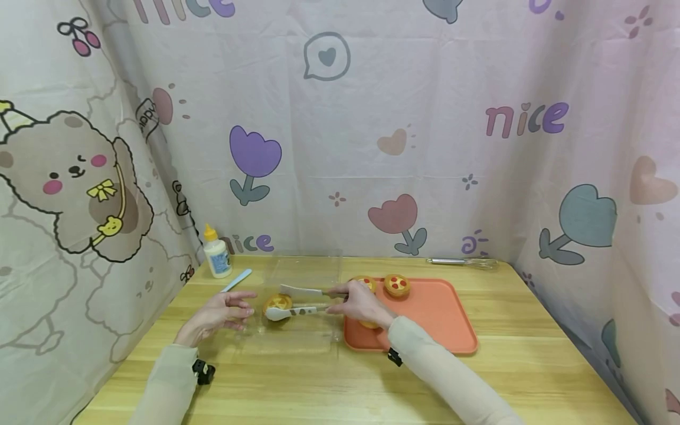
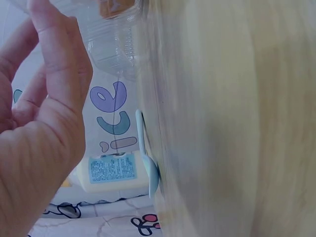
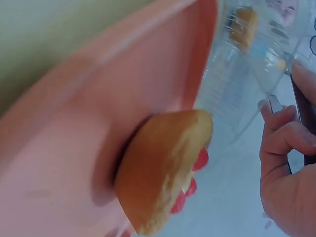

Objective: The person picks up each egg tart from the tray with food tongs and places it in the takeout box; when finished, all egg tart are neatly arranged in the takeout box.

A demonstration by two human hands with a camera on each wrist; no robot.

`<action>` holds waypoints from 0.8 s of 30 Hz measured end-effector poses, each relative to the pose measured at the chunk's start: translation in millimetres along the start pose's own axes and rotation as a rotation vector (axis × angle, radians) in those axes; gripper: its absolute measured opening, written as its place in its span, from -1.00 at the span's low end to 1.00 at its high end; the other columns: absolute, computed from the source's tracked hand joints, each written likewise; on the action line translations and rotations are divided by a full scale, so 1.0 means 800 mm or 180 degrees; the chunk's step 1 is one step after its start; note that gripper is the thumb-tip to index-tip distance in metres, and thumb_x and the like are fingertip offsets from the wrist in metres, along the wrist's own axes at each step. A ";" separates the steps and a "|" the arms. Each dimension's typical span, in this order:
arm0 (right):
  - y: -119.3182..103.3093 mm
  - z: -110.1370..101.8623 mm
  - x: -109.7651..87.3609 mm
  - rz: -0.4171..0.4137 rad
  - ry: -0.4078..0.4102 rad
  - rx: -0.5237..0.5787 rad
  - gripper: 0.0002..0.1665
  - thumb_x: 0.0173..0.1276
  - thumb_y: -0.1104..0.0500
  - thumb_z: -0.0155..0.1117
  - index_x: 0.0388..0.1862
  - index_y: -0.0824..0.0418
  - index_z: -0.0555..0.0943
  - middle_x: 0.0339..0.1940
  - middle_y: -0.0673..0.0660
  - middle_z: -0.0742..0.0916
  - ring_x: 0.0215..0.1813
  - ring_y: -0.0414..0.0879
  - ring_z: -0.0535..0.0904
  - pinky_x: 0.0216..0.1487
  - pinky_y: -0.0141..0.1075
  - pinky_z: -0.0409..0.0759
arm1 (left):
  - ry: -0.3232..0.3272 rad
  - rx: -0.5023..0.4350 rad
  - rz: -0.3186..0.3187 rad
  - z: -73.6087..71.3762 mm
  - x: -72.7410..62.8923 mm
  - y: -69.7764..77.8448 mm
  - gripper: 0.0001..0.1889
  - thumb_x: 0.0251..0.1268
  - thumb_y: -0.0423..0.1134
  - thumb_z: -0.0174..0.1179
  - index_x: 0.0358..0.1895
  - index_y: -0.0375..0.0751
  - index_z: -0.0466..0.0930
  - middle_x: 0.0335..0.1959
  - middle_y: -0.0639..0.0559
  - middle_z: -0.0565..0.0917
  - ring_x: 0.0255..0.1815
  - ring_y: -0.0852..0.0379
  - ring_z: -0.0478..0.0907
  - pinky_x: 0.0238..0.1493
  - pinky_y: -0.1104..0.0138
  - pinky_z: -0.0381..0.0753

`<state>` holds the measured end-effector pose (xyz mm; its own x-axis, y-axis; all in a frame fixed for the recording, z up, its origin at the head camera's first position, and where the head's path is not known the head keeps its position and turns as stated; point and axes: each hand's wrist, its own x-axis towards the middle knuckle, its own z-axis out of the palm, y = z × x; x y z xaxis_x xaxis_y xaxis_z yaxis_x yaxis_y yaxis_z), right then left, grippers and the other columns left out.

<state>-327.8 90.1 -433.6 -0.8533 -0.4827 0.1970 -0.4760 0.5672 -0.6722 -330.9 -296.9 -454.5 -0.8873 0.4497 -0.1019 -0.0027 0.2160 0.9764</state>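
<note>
My right hand (image 1: 362,304) grips a pair of tongs (image 1: 305,311) with pale tips, one spoon-shaped and one flat. The tips lie at the front and back of a small pizza-like tart (image 1: 276,303) in a clear plastic box (image 1: 313,348); whether they touch it I cannot tell. My left hand (image 1: 220,316) is at the box's left side with loosely bent fingers, holding nothing. On the orange tray (image 1: 435,319) are other tarts (image 1: 396,285), partly hidden by my right hand. A tart (image 3: 160,168) with red topping looms in the right wrist view.
A white glue-like bottle (image 1: 218,260) with a yellow cap stands at the back left. Near it lies a light blue spoon (image 2: 148,165). A wire whisk (image 1: 462,262) lies along the table's back edge, beneath the printed curtain (image 1: 340,118).
</note>
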 end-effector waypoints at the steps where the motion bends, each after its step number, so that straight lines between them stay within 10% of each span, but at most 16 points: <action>1: -0.001 -0.002 -0.001 0.0007 0.0009 -0.0008 -0.48 0.17 -0.05 0.50 0.12 0.04 0.69 0.03 0.03 0.76 -0.27 -0.29 0.58 -0.28 -0.43 0.59 | -0.0007 -0.0002 0.0014 0.000 0.000 0.000 -0.31 0.39 -0.35 0.17 0.45 -0.53 0.06 -0.18 0.04 0.61 -0.20 0.10 0.65 -0.18 0.20 0.75; 8: -0.001 -0.007 -0.004 -0.0035 0.0020 -0.0090 -0.55 0.18 0.00 0.50 0.07 0.03 0.72 -0.02 0.04 0.77 -0.06 -0.15 0.69 -0.15 -0.40 0.65 | 0.0037 -0.0032 0.0020 0.003 -0.003 0.004 -0.31 0.38 -0.33 0.20 0.44 -0.53 0.09 -0.19 0.02 0.60 -0.22 0.10 0.65 -0.21 0.19 0.75; 24: 0.010 -0.001 -0.006 -0.0011 0.0041 0.0050 -0.52 0.19 -0.04 0.49 0.11 0.00 0.70 -0.01 0.05 0.77 -0.28 -0.23 0.60 -0.23 -0.39 0.58 | 0.0101 -0.0036 -0.0057 0.003 0.000 0.001 -0.29 0.36 -0.35 0.21 0.45 -0.51 0.08 -0.19 0.04 0.61 -0.22 0.08 0.65 -0.19 0.18 0.75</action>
<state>-328.0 97.5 -439.0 -0.8545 -0.4758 0.2084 -0.4755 0.5549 -0.6826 -329.6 -295.0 -454.3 -0.9013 0.4181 -0.1136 -0.0239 0.2139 0.9766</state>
